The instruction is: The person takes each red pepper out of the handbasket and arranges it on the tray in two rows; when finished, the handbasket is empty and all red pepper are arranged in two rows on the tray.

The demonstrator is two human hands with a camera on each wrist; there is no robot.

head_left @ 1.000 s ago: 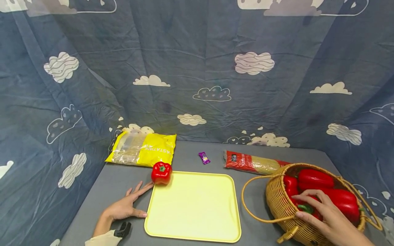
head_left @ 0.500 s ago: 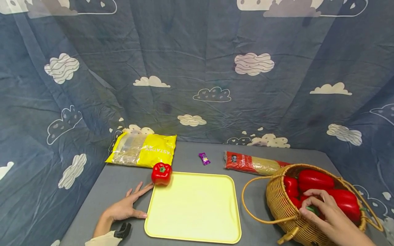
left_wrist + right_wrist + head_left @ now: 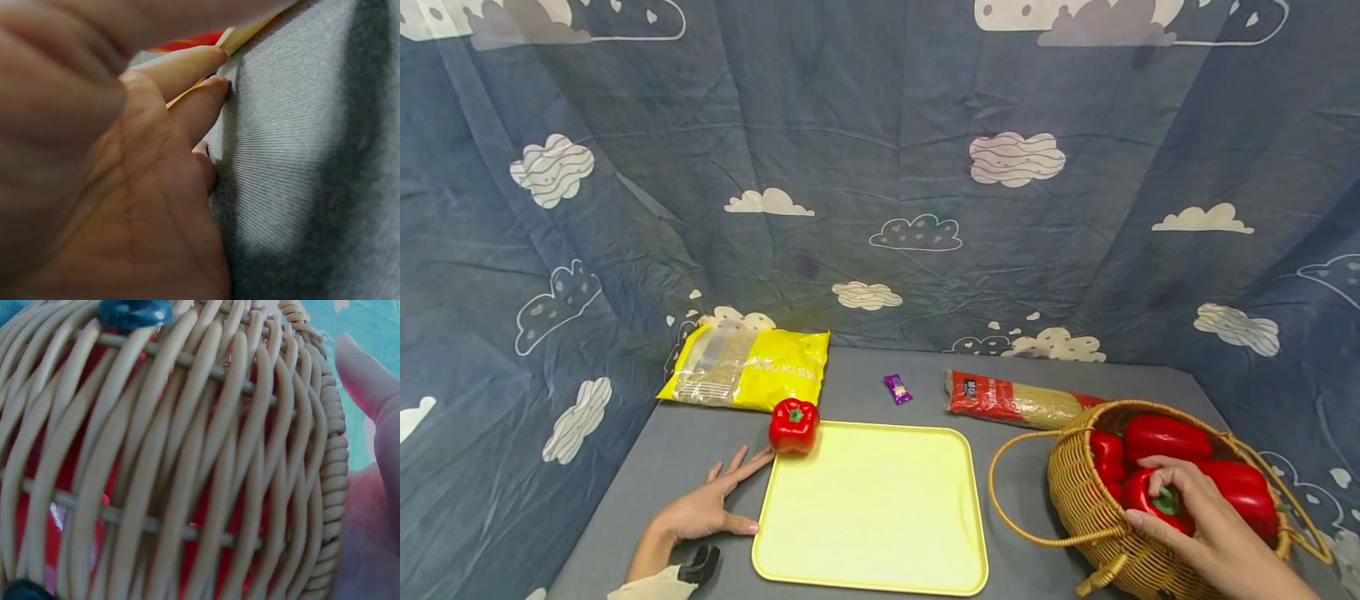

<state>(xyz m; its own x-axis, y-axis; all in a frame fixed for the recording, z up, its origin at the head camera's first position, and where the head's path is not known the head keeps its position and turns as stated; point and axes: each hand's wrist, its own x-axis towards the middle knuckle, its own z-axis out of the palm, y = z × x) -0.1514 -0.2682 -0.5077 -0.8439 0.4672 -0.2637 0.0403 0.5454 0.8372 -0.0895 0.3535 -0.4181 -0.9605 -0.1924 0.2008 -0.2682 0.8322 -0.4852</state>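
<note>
In the head view my left hand [image 3: 703,504] rests on the table with fingers spread. Its thumb and fingertips touch the left edge of a pale yellow tray [image 3: 868,508]. A red bell pepper [image 3: 793,427] sits at the tray's far left corner, just beyond those fingertips. My right hand [image 3: 1206,521] reaches into a wicker basket [image 3: 1078,475] and grips another red bell pepper [image 3: 1142,492], thumb on the near side, fingers on the far side. More red peppers [image 3: 1168,437] lie around it. In the right wrist view, the basket's weave [image 3: 187,456] hides the held pepper.
Behind the tray lie a yellow pasta bag [image 3: 782,367], a small purple-wrapped candy [image 3: 897,388] and a red-ended noodle packet [image 3: 1015,400]. The basket's handle loop [image 3: 992,483] leans out between basket and tray. A cloud-patterned cloth [image 3: 887,167] encloses the grey table.
My right hand's fingers have closed in around the pepper in the basket, and its green stem and red top now show between thumb and fingers. My left hand has stayed put.
</note>
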